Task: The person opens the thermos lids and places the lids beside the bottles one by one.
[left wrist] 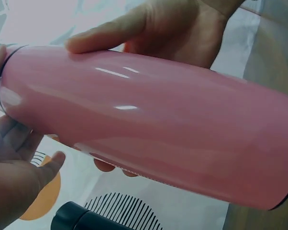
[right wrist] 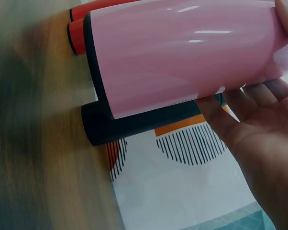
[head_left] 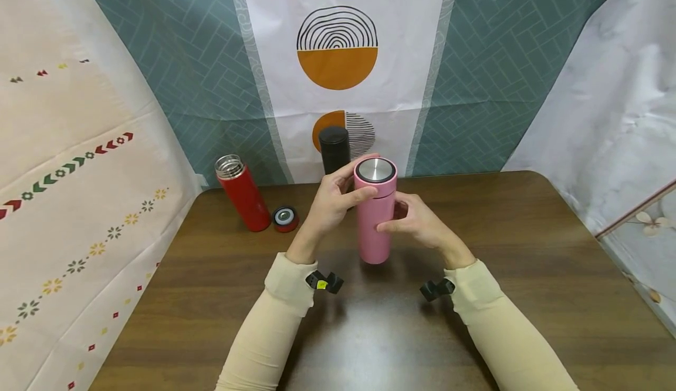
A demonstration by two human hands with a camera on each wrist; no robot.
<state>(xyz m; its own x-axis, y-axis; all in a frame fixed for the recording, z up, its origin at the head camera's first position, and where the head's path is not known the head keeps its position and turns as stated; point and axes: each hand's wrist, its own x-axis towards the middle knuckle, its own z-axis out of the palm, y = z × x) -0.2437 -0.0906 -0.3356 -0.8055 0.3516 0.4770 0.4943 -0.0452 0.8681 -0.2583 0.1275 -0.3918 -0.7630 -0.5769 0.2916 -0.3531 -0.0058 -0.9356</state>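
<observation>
A pink thermos bottle stands upright between the two hands over the table, its pink lid on top with a silver disc and dark ring. My left hand grips the lid, thumb across the near side and fingers around the back. Lower down, my right hand holds the bottle's body from the right, thumb in front. In the right wrist view, the right hand's fingers curl beneath the pink body. Part of the left hand's fingers is hidden behind the lid.
A red thermos bottle stands uncapped at the back left, its steel mouth showing. Beside it lies its red lid, inner side up. Behind the left hand stands a black thermos. A patterned cloth hangs behind the wooden table.
</observation>
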